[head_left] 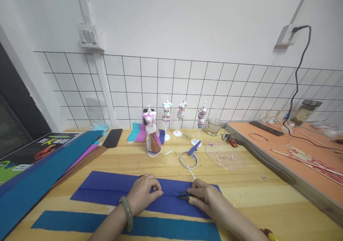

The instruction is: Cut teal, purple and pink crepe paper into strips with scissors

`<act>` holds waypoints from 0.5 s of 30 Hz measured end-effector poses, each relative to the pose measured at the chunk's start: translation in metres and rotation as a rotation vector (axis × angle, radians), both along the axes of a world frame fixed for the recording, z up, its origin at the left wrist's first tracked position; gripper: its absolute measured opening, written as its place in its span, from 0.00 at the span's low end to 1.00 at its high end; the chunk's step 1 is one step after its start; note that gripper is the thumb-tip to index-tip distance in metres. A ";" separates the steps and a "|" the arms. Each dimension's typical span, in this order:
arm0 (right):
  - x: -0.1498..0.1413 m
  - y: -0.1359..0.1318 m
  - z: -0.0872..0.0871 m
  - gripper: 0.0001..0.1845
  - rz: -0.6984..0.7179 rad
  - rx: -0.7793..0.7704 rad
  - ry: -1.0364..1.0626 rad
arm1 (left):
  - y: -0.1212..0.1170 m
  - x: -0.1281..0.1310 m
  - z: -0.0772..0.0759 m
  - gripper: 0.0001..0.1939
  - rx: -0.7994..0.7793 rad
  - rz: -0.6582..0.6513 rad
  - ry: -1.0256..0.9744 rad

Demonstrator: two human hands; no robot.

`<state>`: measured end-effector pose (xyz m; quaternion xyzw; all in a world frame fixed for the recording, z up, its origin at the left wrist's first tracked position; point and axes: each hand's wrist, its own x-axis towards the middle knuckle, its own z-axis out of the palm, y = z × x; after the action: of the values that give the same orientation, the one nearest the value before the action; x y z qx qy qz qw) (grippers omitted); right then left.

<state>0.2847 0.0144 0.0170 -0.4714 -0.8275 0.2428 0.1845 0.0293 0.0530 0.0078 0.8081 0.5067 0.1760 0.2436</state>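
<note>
A dark blue sheet of crepe paper point(107, 191) lies folded on the wooden table in front of me. My left hand point(143, 194), with a green bangle on the wrist, pinches the paper's fold near its middle, fingers closed. My right hand point(205, 196) is closed around small dark scissors point(183, 197), whose blades point left at the fold, close to my left fingers. A second strip of blue paper point(80, 225) lies nearer to me.
Several small mannequin stands point(166, 118) and one dressed mannequin point(152, 137) line the back. A tape ring point(188, 159), a clear plate with beads point(225, 157), a glass jar point(213, 126), a phone point(113, 137) and paper rolls point(40, 169) surround the work spot. An orange board point(294, 151) lies at right.
</note>
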 end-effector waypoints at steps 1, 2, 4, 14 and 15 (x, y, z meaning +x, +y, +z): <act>-0.001 0.000 0.001 0.10 0.001 0.003 -0.002 | 0.000 0.000 0.000 0.05 0.001 -0.002 -0.003; -0.001 0.000 0.001 0.10 0.001 0.005 -0.002 | 0.000 0.000 0.000 0.06 0.003 -0.004 -0.005; -0.001 0.000 0.001 0.10 0.001 0.008 -0.001 | 0.000 0.000 0.000 0.06 0.006 -0.009 -0.006; 0.001 0.001 -0.003 0.11 0.006 -0.002 0.000 | 0.001 -0.001 -0.002 0.06 0.001 -0.005 0.002; 0.001 0.002 -0.002 0.12 0.005 -0.001 -0.004 | 0.001 -0.001 -0.001 0.06 0.000 -0.006 0.002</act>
<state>0.2852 0.0159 0.0147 -0.4698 -0.8290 0.2428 0.1819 0.0286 0.0535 0.0064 0.8098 0.5045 0.1741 0.2436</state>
